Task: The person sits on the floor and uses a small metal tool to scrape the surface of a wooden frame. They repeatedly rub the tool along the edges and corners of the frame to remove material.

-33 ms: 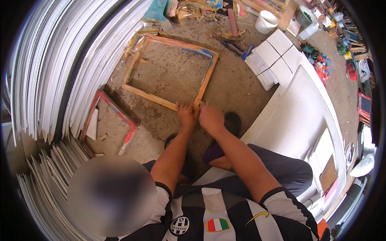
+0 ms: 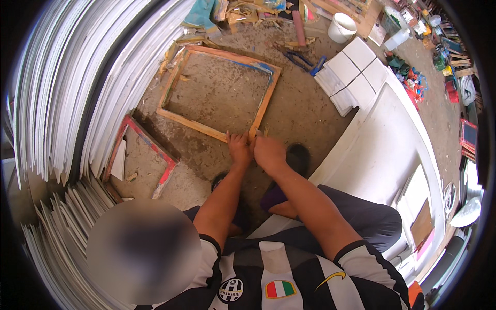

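Mostly, the left side is filled by stacked white sheets [image 2: 57,98], their edges turned outward. The right side is taken up by a white panel [image 2: 372,134]. Between these 2, the frame [image 2: 192,124] is laid flat on the floor [image 2: 222,88], with bare wood shown on most bars and blue paint at 1 far corner. A red frame [image 2: 150,140] is set near it, by the sheets. White blocks [image 2: 343,72] are piled at the panel's far end, with a bucket [image 2: 342,30] placed just beyond and a blue-handled tool [image 2: 317,67] beside them. The frame's near right corner is grasped by the left hand [image 2: 240,150], its fingers curled over the bar. Just beside it, the right hand [image 2: 270,153] is held with folded fingers; whether anything is gripped cannot be told.
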A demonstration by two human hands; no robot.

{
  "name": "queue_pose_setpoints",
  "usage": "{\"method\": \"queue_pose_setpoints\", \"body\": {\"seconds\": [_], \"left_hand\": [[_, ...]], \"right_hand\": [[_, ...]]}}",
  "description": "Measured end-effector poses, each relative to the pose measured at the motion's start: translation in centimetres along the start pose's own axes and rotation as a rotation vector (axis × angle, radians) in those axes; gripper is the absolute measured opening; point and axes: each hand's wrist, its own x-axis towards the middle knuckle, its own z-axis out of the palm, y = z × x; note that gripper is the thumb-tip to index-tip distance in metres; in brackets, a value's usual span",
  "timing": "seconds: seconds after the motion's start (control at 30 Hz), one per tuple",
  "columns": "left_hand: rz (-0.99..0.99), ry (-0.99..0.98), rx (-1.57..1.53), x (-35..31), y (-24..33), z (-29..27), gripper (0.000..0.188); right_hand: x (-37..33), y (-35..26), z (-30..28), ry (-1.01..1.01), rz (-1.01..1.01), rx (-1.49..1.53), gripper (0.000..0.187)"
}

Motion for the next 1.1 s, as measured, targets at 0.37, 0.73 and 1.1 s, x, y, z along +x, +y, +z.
{"method": "queue_pose_setpoints", "body": {"seconds": [0.37,0.73,1.1], "left_hand": [[-0.044,-0.032,-0.055,0.6,0.3,0.1,0.037],[-0.061,-0.072,-0.058,0.2,0.1,-0.1,0.037],[-0.057,-0.149,-0.088,0.5,-0.3,-0.9,0.044]], "right_hand": [[1.7,4.6,3.1,-0.103,0.053,0.854,0.048],[2.9,6.9,3.9,-0.240,0.125,1.080,0.049],[3.2,8.4,2.6,-0.698,0.337,1.838,0.044]]}}
